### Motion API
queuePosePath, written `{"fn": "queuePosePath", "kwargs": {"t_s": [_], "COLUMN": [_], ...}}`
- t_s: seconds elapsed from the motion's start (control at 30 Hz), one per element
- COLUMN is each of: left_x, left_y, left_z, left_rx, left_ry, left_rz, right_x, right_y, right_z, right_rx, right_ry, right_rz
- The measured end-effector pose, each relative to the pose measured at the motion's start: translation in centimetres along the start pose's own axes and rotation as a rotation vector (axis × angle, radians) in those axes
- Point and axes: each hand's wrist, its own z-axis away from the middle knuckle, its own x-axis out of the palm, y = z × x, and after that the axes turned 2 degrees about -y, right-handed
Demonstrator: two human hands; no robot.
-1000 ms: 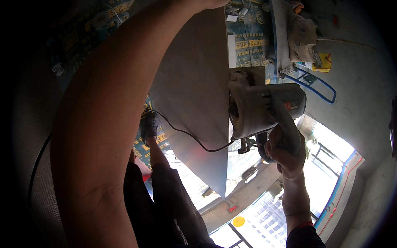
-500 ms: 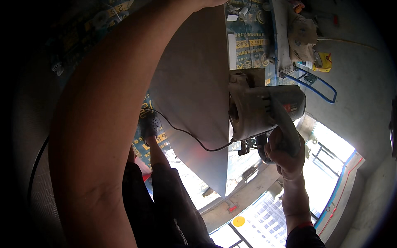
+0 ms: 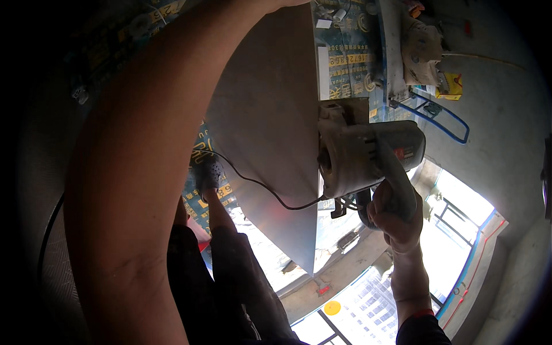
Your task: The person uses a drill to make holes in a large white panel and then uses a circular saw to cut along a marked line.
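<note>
In my right hand (image 3: 397,215) is the rear handle of a handheld circular saw (image 3: 371,149), with my fingers wrapped round the grip. The saw's body is grey and dusty, and its base lies at the right edge of a large grey panel (image 3: 264,103). Its blade cannot be seen. A thin black cord (image 3: 259,183) runs from the saw across the panel to the left. My left arm stretches up over the panel's left side. Only a sliver of my left hand (image 3: 284,3) shows at the top border, and its fingers are out of sight.
Dark printed sheeting (image 3: 348,54) covers the floor. A blue metal frame (image 3: 454,123), a yellow box (image 3: 451,85) and a dusty sack (image 3: 422,49) are at the right. Bright windows (image 3: 368,299) lie beyond the lower edge. My shoe (image 3: 210,172) stands beside the panel.
Hardly anything differs. My left arm has shifted slightly to the left, while the saw and my right hand keep almost the same place at the panel's edge.
</note>
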Motion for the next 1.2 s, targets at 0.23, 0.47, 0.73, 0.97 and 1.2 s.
{"fn": "queuePosePath", "kwargs": {"t_s": [0.23,0.47,0.73,0.97,1.2], "left_x": [-1.6,-1.7,-4.1,-5.3,-4.0], "left_y": [0.2,-0.7,1.2,6.4,8.0], "left_z": [1.4,1.8,7.7,16.8,15.0], "left_rx": [-0.039,-0.069,0.527,0.632,0.743], "left_ry": [0.046,-0.118,0.565,-0.501,-0.494], "left_rz": [0.08,0.481,-0.59,-0.569,-0.51], "right_x": [0.0,-6.1,-11.2,-8.4,-7.1], "right_y": [0.2,1.1,6.8,13.6,18.6], "right_z": [0.1,4.6,19.4,27.5,36.3], "right_rx": [0.001,-0.044,0.336,0.599,0.605], "right_ry": [0.029,0.316,0.649,0.811,0.534], "right_rz": [0.143,-0.331,-0.757,-0.992,-0.484]}}
